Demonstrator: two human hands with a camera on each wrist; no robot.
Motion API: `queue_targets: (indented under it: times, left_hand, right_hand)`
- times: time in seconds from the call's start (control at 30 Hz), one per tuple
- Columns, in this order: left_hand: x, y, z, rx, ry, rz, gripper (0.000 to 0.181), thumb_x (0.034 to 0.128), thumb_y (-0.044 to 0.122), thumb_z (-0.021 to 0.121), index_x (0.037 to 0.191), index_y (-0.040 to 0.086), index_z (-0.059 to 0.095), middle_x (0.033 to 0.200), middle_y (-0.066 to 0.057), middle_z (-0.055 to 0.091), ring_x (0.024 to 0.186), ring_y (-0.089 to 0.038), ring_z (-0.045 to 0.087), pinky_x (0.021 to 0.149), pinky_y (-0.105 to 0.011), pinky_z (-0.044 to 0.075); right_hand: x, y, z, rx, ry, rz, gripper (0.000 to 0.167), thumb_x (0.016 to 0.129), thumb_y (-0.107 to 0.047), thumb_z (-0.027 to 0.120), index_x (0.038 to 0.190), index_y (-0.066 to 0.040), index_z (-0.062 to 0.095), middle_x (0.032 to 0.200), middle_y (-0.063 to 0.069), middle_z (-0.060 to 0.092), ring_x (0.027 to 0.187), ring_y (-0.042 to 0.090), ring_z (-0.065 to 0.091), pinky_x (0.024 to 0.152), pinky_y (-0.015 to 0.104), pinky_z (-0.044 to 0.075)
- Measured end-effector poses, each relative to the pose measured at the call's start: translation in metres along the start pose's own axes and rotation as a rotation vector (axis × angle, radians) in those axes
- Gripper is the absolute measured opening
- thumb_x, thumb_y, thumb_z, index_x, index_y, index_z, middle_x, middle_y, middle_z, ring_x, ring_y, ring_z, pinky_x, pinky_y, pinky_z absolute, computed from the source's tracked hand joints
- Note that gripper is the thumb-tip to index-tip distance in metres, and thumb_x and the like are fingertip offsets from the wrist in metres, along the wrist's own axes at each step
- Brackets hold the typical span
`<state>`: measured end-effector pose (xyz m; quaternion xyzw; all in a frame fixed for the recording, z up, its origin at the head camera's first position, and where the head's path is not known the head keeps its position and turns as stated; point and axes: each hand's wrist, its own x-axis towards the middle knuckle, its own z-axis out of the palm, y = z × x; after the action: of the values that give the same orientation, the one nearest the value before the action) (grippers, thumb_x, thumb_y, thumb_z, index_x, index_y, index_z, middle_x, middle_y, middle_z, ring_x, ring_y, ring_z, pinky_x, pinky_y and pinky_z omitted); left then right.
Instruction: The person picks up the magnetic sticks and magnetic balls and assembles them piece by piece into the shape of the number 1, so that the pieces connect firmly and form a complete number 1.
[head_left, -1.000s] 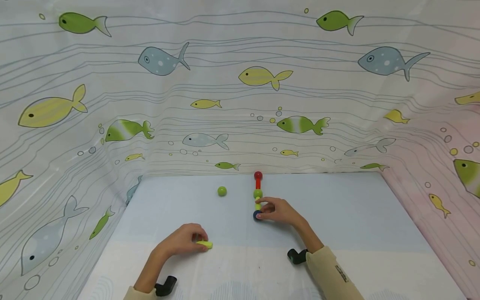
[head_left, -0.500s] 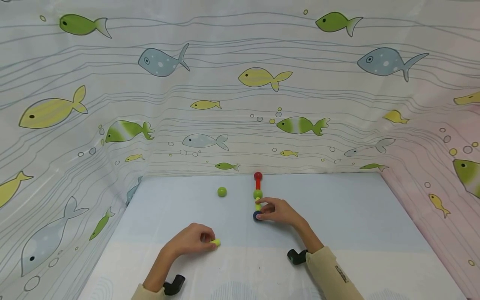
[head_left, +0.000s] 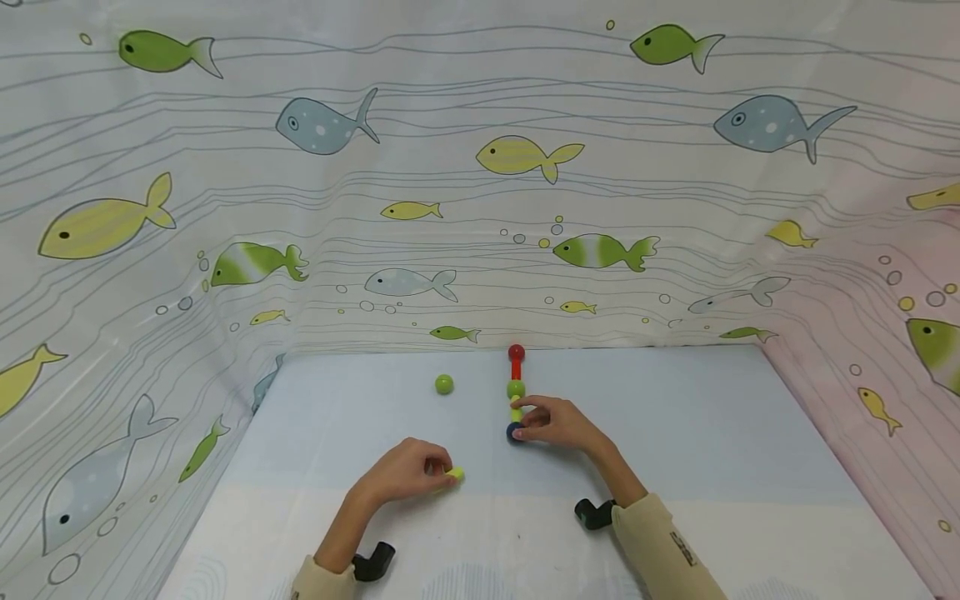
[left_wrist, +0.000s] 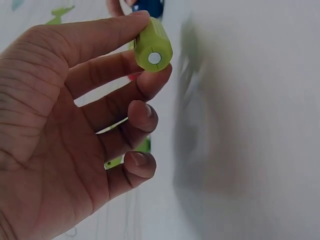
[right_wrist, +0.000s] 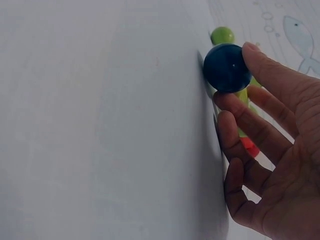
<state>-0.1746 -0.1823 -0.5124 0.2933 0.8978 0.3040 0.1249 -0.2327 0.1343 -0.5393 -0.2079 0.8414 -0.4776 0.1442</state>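
Observation:
In the head view my left hand [head_left: 411, 468] pinches a short yellow-green magnetic rod [head_left: 457, 474] between thumb and fingertips. The left wrist view shows that rod's near end [left_wrist: 154, 54], with a round silvery spot in its middle. My right hand [head_left: 561, 423] holds the dark blue ball [right_wrist: 226, 69] between thumb and finger. This ball sits at the near end of a straight chain: a yellow-green rod [head_left: 516, 413], a green ball [head_left: 516, 389], a red rod [head_left: 516, 369] and a red ball [head_left: 516, 353]. Fingers partly hide the chain's yellow-green rod.
One loose green ball [head_left: 444, 384] lies on the white table [head_left: 675, 433], left of the chain. A fish-print curtain [head_left: 465, 233] encloses the back and sides. Each wrist wears a black camera mount, such as the right one [head_left: 595, 513].
My left hand has moved right and slightly away from me with the yellow-green rod, closer to the blue ball. The right hand and the chain have stayed in place.

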Motion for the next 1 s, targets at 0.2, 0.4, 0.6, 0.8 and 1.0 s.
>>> queue_targets:
  times: [0.2,0.4,0.6,0.8,1.0]
  left_hand:
    - [0.016,0.011,0.01,0.019,0.03,-0.023,0.01,0.0875,0.029,0.076,0.089,0.02,0.073,0.072,0.013,0.058,0.065,-0.005,0.051,0.06,-0.025,0.044]
    - [0.034,0.018,0.02,0.04,0.076,-0.029,0.013,0.0883,0.032,0.074,0.089,0.02,0.073,0.072,0.014,0.059,0.065,-0.003,0.052,0.06,-0.025,0.044]
    - [0.053,0.024,0.028,0.04,0.095,-0.037,0.018,0.0884,0.035,0.073,0.089,0.018,0.074,0.072,0.014,0.061,0.065,-0.003,0.053,0.061,-0.025,0.045]
    - [0.064,0.031,0.035,0.016,0.098,-0.059,0.019,0.0873,0.036,0.075,0.089,0.017,0.075,0.071,0.014,0.061,0.064,-0.003,0.053,0.06,-0.024,0.045]
    - [0.069,0.037,0.042,0.006,0.109,-0.106,0.019,0.0857,0.034,0.076,0.087,0.015,0.075,0.069,0.012,0.061,0.063,-0.004,0.054,0.058,-0.025,0.045]
  right_hand:
    - [0.0,0.001,0.0,-0.015,0.002,0.001,0.049,0.084,-0.032,0.08,0.128,-0.016,0.063,0.101,-0.002,0.071,0.091,0.012,0.065,0.085,0.038,0.051]
    - [0.001,0.002,0.0,-0.025,0.004,0.004,0.05,0.084,-0.034,0.08,0.128,-0.018,0.063,0.1,-0.004,0.072,0.091,0.011,0.066,0.084,0.036,0.052]
    - [0.0,0.002,0.0,-0.005,0.004,0.008,0.048,0.084,-0.032,0.08,0.127,-0.019,0.063,0.099,-0.005,0.072,0.09,0.01,0.067,0.084,0.036,0.051]
    - [0.0,0.002,0.0,0.005,0.007,0.004,0.048,0.084,-0.029,0.08,0.128,-0.017,0.063,0.098,-0.005,0.072,0.09,0.01,0.067,0.084,0.037,0.051]
    - [0.0,0.002,0.001,0.01,0.015,0.017,0.048,0.084,-0.03,0.08,0.128,-0.017,0.064,0.098,-0.005,0.072,0.09,0.011,0.067,0.085,0.039,0.05]
